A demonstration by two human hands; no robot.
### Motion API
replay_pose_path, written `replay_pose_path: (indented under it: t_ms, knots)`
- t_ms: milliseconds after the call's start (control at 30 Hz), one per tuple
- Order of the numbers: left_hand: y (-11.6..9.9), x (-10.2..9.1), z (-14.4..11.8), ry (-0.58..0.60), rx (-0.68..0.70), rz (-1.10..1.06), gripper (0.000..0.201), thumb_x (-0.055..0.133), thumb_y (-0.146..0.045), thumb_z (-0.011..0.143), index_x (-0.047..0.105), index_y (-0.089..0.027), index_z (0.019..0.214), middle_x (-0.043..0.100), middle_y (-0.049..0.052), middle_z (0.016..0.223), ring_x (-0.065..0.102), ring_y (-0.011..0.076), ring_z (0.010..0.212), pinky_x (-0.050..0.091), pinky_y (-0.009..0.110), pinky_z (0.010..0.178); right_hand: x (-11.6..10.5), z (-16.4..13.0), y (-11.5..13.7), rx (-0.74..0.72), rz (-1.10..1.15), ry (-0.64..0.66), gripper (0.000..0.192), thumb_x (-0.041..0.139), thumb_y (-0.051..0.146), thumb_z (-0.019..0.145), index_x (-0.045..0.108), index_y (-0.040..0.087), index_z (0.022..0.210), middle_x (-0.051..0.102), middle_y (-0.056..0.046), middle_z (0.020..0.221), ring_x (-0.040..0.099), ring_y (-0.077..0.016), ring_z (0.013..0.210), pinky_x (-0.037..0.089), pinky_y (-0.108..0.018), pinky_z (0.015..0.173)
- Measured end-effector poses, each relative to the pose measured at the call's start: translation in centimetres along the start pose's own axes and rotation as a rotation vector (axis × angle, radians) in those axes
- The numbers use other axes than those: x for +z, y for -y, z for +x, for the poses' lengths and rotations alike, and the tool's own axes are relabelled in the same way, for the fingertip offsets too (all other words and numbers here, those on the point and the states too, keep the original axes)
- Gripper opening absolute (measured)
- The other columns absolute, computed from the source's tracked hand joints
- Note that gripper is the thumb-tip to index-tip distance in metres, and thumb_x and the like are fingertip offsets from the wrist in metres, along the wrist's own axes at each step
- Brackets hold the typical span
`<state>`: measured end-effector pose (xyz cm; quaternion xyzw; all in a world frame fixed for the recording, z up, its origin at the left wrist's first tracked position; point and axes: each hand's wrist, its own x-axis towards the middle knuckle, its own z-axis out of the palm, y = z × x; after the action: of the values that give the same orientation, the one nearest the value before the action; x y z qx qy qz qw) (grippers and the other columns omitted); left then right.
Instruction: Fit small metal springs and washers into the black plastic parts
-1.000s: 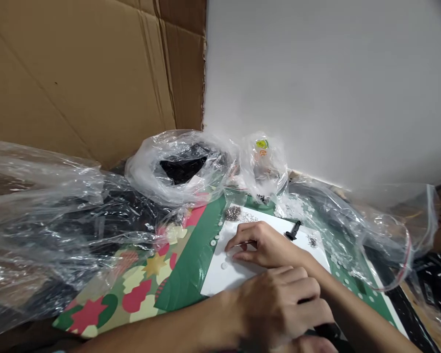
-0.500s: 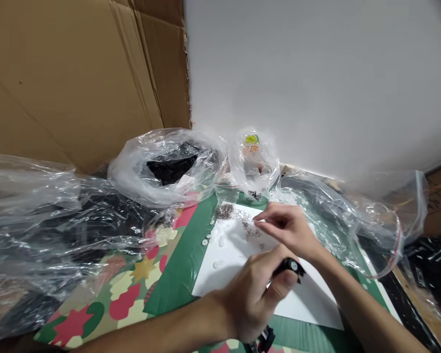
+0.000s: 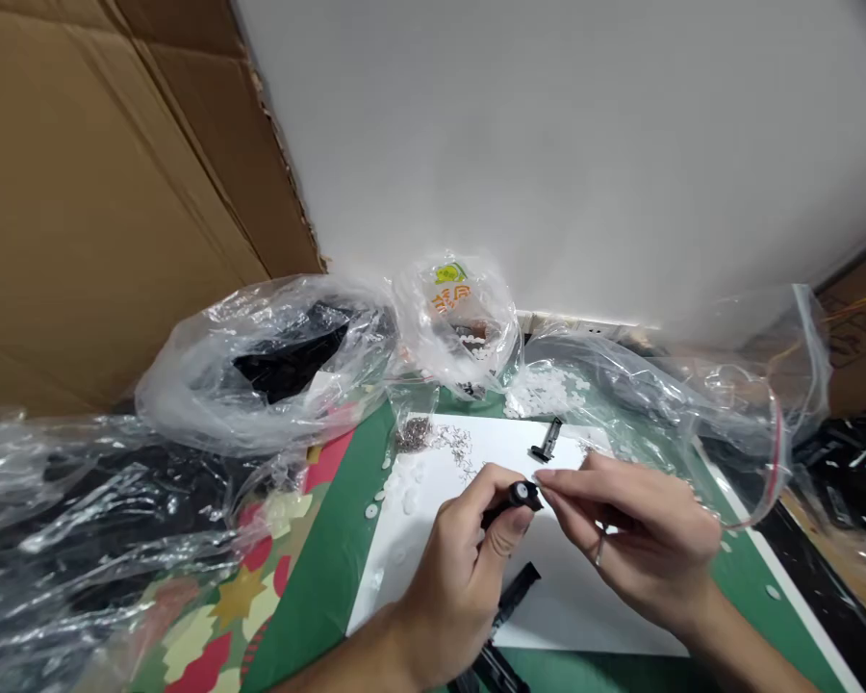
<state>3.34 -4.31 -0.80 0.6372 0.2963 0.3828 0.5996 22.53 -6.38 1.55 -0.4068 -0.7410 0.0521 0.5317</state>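
Note:
My left hand is closed around a black plastic part whose near end shows a small white disc. My right hand pinches thumb and forefinger together right beside that end. Whatever sits between those fingertips is too small to make out. A thin silvery piece shows lower in the right hand; its kind is unclear. On the white sheet beyond the hands lie thin, dark wiry bits and another black plastic part. More black parts lie below the left hand.
Small white discs lie along the sheet's left side. A small clear bag of brown bits rests at its top left corner. White pieces are heaped behind. Clear plastic bags surround the green mat; a cardboard box stands left.
My right hand has drawn back from the wiry bits to the end of the black part in my left hand. The view has shifted, and the black part on the sheet now shows.

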Motion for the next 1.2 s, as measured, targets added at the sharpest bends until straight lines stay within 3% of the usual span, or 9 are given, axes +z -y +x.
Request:
replay_pose_path:
  t_ms: [433, 667, 967, 1200]
  knots:
    - [-0.2, 0.4, -0.3, 0.022, -0.091, -0.058, 0.035, 0.050, -0.051, 0.112, 0.065, -0.019, 0.110, 0.048, -0.003, 0.076, 0.044, 0.0124, 0.068, 0.036, 0.025, 0.065, -0.1, -0.8, -0.1, -0.023, -0.003, 0.012, 0.030, 0.069, 0.002, 0.094, 0.075, 0.022, 0.117, 0.056, 0.004, 0.062, 0.048, -0.0099, 0.049, 0.038, -0.025, 0.048]
    - [-0.5, 0.6, -0.2, 0.051, -0.106, -0.103, 0.041, 0.045, -0.056, 0.113, 0.059, -0.019, 0.103, 0.046, -0.003, 0.077, 0.042, 0.0119, 0.070, 0.035, 0.025, 0.065, -0.1, -0.8, 0.0, -0.016, -0.015, 0.037, 0.027, 0.067, 0.005, 0.097, 0.076, 0.022, 0.117, 0.058, 0.004, 0.062, 0.051, -0.0103, 0.049, 0.039, -0.025, 0.048]
    - [-1.2, 1.0, -0.2, 0.072, -0.145, -0.150, 0.043, 0.042, -0.057, 0.113, 0.054, -0.019, 0.099, 0.039, -0.005, 0.075, 0.034, 0.0118, 0.068, 0.030, 0.026, 0.062, -0.1, -1.2, 0.3, -0.100, -0.101, -0.015, 0.018, 0.068, 0.003, 0.097, 0.077, 0.013, 0.109, 0.058, 0.003, 0.062, 0.051, -0.0085, 0.049, 0.039, -0.024, 0.050]
    - [-1.2, 1.3, -0.5, 0.085, -0.167, -0.166, 0.045, 0.041, -0.060, 0.112, 0.051, -0.019, 0.096, 0.038, -0.005, 0.076, 0.033, 0.0121, 0.067, 0.030, 0.026, 0.062, 0.3, -1.7, 0.2, -0.124, -0.113, -0.058, 0.023, 0.069, -0.001, 0.094, 0.074, 0.013, 0.112, 0.057, 0.003, 0.062, 0.048, -0.0091, 0.048, 0.038, -0.025, 0.048]
